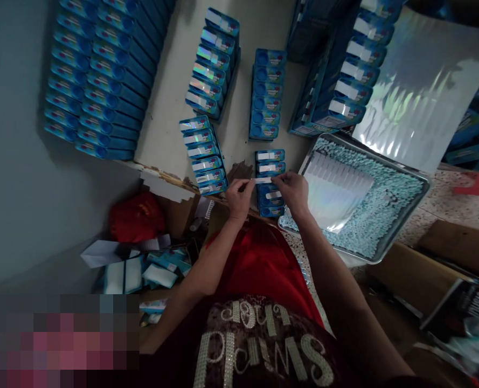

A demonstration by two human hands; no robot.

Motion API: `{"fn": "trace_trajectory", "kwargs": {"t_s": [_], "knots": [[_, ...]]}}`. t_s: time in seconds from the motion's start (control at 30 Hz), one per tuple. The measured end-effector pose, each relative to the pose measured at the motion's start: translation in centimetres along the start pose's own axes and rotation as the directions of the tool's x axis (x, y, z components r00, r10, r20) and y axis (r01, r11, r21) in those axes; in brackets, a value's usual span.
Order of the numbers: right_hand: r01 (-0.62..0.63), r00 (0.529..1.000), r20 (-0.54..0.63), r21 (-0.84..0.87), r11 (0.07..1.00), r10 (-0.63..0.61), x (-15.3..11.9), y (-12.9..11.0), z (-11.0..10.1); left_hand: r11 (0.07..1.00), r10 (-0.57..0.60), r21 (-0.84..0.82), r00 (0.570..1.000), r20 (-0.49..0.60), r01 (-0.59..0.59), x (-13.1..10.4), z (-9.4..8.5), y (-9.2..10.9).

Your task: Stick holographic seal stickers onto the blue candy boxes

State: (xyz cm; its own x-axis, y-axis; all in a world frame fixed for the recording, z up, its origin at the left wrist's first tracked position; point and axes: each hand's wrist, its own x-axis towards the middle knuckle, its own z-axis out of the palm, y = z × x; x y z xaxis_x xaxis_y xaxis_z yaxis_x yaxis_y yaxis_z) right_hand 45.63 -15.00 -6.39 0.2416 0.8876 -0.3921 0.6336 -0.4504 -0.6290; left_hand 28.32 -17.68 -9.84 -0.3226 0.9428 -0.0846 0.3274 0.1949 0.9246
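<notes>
A short row of small blue boxes (272,211) stands at the front edge of the table, and both my hands are over it. Between them a narrow silvery sticker strip (263,180) lies across one box top. My left hand (240,196) pinches the strip's left end with thumb and forefinger. At its right end my right hand (294,189) is closed in a pinch. The two farther boxes in this row carry similar strips. Another pale strip (273,195) shows just below my right fingertips; whether it is stuck down or loose I cannot tell.
To the right, a metal tray (401,249) of pale blue pellets holds a sticker sheet (336,188). A larger shiny sheet (425,81) lies beyond it. Rows of boxes with strips (205,156) and without (267,102) stand on the table (162,124); tall stacks (105,81) are at left.
</notes>
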Motion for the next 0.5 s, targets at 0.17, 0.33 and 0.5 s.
{"fn": "trace_trajectory", "kwargs": {"t_s": [0.17, 0.33, 0.5], "knots": [[0.003, 1.0, 0.013, -0.025, 1.0, -0.003, 0.1, -0.1, 0.2, 0.998, -0.068, -0.01, 0.998, 0.009, 0.068, 0.2, 0.3, -0.4], [-0.06, 0.995, -0.084, -0.135, 0.989, 0.048, 0.8, 0.2, 0.4, 0.946, -0.299, -0.104, 0.951, 0.081, 0.306, 0.6, 1.4, -1.4], [-0.119, 0.992, -0.042, -0.077, 0.99, 0.116, 1.6, 1.3, 0.2, 0.801, -0.494, -0.259, 0.841, 0.223, 0.539, 0.9, 3.0, -2.6]]}}
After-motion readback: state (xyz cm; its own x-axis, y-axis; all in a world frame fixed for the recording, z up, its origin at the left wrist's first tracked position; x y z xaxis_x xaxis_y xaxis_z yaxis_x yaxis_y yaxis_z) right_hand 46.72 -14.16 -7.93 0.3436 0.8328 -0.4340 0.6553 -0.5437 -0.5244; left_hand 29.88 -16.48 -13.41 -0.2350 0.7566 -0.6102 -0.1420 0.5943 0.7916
